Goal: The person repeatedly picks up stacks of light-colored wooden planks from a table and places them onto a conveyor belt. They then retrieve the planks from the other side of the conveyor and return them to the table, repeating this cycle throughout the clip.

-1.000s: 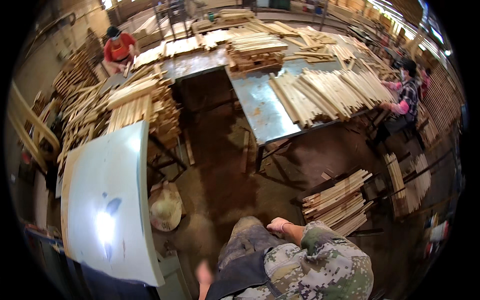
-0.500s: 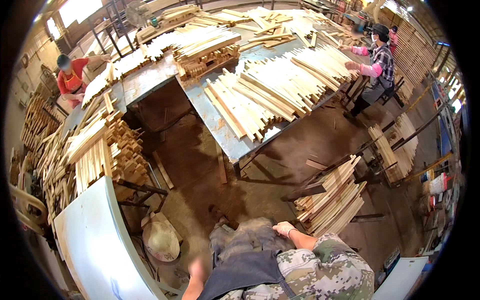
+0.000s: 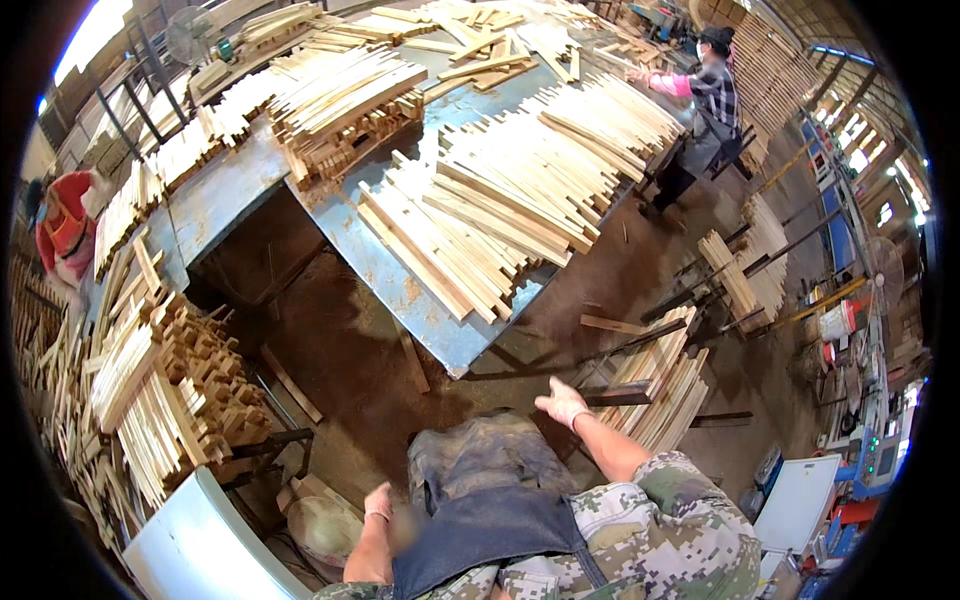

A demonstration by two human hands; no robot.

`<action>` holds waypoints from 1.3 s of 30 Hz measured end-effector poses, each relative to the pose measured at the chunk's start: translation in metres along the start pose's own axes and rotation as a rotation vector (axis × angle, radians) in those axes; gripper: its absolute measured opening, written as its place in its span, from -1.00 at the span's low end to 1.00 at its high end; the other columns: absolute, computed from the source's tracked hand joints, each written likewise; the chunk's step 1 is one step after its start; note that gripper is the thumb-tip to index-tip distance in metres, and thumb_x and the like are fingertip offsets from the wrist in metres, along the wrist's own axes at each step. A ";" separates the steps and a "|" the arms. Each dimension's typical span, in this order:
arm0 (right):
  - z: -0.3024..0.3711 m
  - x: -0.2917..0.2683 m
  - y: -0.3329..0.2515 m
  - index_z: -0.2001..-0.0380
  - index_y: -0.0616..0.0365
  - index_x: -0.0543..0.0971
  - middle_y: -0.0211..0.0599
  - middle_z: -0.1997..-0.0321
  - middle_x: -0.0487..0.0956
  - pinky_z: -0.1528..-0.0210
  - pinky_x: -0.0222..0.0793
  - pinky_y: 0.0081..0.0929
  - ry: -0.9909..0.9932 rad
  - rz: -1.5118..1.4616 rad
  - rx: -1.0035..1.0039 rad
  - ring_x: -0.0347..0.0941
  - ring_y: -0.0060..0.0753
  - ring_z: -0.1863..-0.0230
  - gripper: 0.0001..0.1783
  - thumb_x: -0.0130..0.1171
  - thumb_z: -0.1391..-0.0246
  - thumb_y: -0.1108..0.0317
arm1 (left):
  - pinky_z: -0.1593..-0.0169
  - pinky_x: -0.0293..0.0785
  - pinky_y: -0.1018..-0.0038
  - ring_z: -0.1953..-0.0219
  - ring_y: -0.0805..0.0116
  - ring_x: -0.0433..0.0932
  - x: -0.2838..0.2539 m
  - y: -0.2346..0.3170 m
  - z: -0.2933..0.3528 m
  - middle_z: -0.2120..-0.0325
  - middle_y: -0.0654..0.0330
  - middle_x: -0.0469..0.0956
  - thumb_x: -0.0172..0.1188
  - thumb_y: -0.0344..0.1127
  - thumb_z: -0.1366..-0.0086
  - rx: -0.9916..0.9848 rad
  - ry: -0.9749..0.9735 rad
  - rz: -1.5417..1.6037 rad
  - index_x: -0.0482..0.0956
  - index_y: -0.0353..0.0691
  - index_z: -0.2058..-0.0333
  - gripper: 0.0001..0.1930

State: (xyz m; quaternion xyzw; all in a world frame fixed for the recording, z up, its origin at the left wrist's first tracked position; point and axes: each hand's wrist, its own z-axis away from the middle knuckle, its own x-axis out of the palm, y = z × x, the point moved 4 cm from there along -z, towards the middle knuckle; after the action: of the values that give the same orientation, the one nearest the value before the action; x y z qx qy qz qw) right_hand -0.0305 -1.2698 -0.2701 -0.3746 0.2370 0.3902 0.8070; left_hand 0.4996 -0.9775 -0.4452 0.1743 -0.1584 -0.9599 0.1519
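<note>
Raised since earlier, the person's right hand [image 3: 563, 403] extends forward, grip unclosed and empty; the left hand [image 3: 378, 502] has an unclear grip. One spread of straight, pale wooden strips [image 3: 540, 190] lies on the blue metal counter [image 3: 395, 275].

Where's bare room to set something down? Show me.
Free: the sawdusty left edge of the bluish metal table, beside fanned pale wooden slats; also a smooth pale-blue panel, bordered by stacked wooden strips. Crowded: beneath those slats, and right of the right hand, where a dark metal rack bears wooden pieces.
</note>
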 end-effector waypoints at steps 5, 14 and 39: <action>-0.073 -0.098 -0.092 -0.68 -0.05 -0.06 0.05 -0.63 0.21 -0.57 0.18 0.06 0.392 0.320 -0.091 0.12 0.18 -0.62 0.32 0.51 0.01 0.00 | 0.51 0.19 0.40 0.62 0.40 0.33 0.049 0.179 0.014 0.61 0.36 0.42 0.34 -0.08 -0.40 0.065 -0.211 0.239 0.54 0.00 0.48 -0.71; -0.255 -0.233 -0.145 -0.70 -0.30 -0.07 0.13 -0.77 -0.15 -0.67 -0.48 0.47 0.271 0.845 -0.332 -0.28 0.29 -0.76 0.38 0.53 0.01 -0.26 | 0.29 0.32 0.52 0.42 0.64 0.36 0.317 0.448 0.206 0.39 0.48 0.45 0.20 -0.13 -0.58 0.145 -0.441 0.299 0.50 0.00 0.27 -0.81; -0.371 -0.268 -0.229 -0.62 0.00 0.18 0.10 -0.33 0.43 -0.33 0.39 0.05 0.241 0.229 -0.487 0.43 0.12 -0.30 -0.01 0.26 -0.12 0.22 | -0.08 0.55 0.43 -0.01 0.44 0.61 0.515 0.608 0.182 -0.11 0.21 0.65 0.29 -0.10 -0.51 0.358 -0.454 -0.082 0.45 -0.30 -0.42 -0.38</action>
State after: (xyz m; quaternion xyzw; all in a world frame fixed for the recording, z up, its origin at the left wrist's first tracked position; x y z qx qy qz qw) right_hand -0.0350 -1.7792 -0.2182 -0.5716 0.2715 0.4768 0.6101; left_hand 0.1139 -1.6593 -0.2136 -0.0147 -0.3480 -0.9365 0.0406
